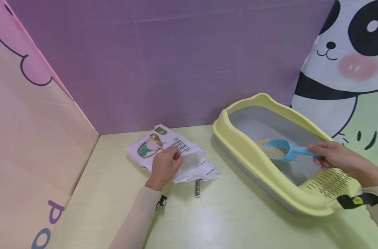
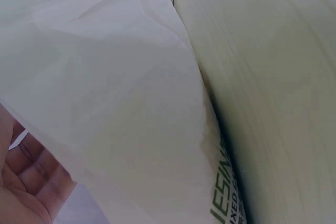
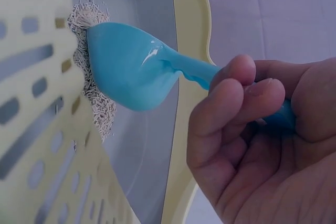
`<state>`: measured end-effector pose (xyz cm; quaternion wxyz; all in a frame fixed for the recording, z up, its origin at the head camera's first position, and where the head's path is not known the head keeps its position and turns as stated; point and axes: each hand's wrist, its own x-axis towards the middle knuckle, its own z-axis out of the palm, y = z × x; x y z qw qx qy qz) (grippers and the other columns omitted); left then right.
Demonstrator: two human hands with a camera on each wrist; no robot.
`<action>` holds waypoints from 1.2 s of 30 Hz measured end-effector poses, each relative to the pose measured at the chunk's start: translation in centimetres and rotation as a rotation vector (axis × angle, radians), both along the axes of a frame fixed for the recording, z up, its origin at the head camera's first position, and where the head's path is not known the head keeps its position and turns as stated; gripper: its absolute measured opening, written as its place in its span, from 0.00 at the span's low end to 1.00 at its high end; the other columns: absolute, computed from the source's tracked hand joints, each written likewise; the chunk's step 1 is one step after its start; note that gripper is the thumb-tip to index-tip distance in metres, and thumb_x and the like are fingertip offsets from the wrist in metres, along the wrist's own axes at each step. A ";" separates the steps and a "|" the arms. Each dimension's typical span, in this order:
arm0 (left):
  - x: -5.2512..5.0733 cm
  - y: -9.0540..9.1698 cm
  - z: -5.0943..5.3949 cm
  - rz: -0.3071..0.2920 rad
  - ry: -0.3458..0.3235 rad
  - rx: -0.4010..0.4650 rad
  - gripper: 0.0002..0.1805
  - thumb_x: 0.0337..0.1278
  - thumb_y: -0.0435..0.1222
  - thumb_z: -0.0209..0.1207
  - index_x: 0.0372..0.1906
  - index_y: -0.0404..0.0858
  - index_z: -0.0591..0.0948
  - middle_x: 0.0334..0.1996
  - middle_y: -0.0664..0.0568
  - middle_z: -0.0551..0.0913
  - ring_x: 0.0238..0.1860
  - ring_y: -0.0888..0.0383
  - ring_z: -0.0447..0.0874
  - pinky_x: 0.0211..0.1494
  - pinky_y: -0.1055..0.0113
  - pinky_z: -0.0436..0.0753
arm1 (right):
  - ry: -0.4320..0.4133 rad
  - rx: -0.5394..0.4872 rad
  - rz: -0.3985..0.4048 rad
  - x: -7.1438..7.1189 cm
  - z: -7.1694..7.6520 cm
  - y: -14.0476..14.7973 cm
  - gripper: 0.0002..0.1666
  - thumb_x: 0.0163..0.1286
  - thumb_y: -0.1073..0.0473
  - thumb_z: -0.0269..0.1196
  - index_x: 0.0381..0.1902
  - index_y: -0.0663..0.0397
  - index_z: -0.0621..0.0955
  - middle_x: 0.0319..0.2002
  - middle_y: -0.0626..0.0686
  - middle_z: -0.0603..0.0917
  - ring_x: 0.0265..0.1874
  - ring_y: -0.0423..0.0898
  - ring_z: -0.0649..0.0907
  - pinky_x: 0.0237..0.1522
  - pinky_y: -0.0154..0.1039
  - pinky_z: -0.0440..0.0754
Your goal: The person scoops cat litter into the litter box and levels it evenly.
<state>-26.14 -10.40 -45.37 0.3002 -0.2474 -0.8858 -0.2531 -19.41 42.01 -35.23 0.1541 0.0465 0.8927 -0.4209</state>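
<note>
In the head view my right hand point(image 1: 336, 157) grips the handle of a light blue scoop point(image 1: 307, 151), with the thumb and fingers wrapped round it. The scoop's bowl point(image 3: 128, 66) rests in a small heap of pale pellet litter point(image 3: 105, 114) on the grey floor of a litter box point(image 1: 238, 138). Pellets also lie inside the bowl. On the table to the left, a torn-open white litter bag point(image 1: 185, 148) lies on its side. My left hand point(image 1: 167, 164) pinches the bag's edge with curled fingers; its fingertips are partly hidden by the white film in the left wrist view.
The litter box has a high yellow rim and a slotted step point(image 1: 329, 183) at its near end. A torn strip with black print point(image 1: 197, 188) pokes out under the bag on the pale table point(image 1: 192, 221). Printed cloth walls point(image 1: 160, 76) stand behind and left.
</note>
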 end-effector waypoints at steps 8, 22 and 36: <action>0.0 0.1 0.0 0.001 -0.008 0.004 0.05 0.54 0.33 0.69 0.30 0.41 0.82 0.24 0.54 0.84 0.22 0.63 0.76 0.28 0.72 0.76 | 0.009 0.041 0.017 0.2 0.0 0.3 0.22 0.85 0.50 0.45 0.35 0.54 0.78 0.21 0.44 0.74 0.18 0.37 0.71 0.24 0.34 0.75; 0.0 0.1 0.0 -0.002 0.002 0.011 0.05 0.54 0.33 0.69 0.30 0.41 0.81 0.24 0.54 0.84 0.22 0.63 0.76 0.27 0.72 0.76 | -0.022 0.133 0.010 0.6 0.1 0.9 0.24 0.85 0.50 0.41 0.41 0.62 0.77 0.23 0.46 0.74 0.19 0.38 0.72 0.27 0.35 0.76; 0.0 0.2 -0.1 -0.008 0.019 0.011 0.06 0.54 0.33 0.69 0.30 0.41 0.81 0.24 0.54 0.83 0.22 0.63 0.76 0.27 0.73 0.76 | -0.006 0.135 0.004 1.2 -0.1 1.7 0.22 0.85 0.52 0.42 0.43 0.62 0.77 0.22 0.45 0.73 0.19 0.37 0.71 0.26 0.34 0.76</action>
